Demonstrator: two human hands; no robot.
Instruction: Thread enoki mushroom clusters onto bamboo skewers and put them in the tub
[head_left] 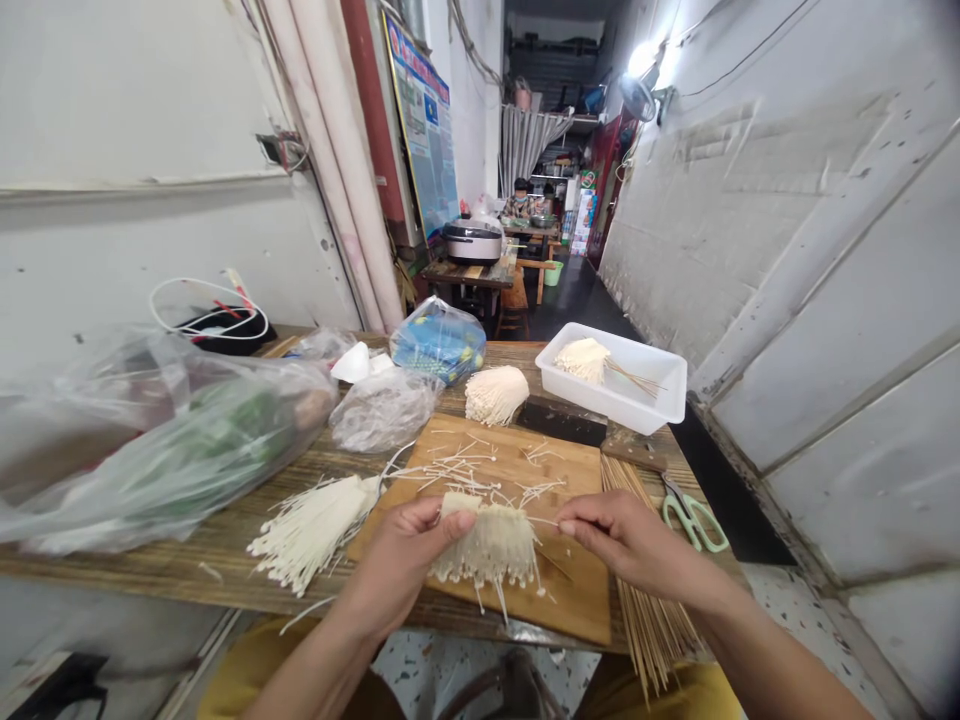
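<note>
My left hand [409, 545] pinches the upper left end of a flat row of enoki mushrooms [491, 545], their caps hanging toward me over a wooden cutting board [577, 600]. At the row's right, my right hand [619, 535] has its fingers pressed together on a thin pale strand [546, 521]; whether that is a stem or a stick is unclear. Loose stems [457, 465] lie scattered on the board. Left of it rests a fanned enoki bunch [311, 530], and another bunch [496, 394] sits behind it.
Bamboo skewers [649, 610] and green-handled scissors [694, 518] lie right of the board, a cleaver [562, 420] behind it. A white tray [637, 410] holds skewered enoki. Plastic bags [187, 440] cover the left side. A person [519, 203] sits far back.
</note>
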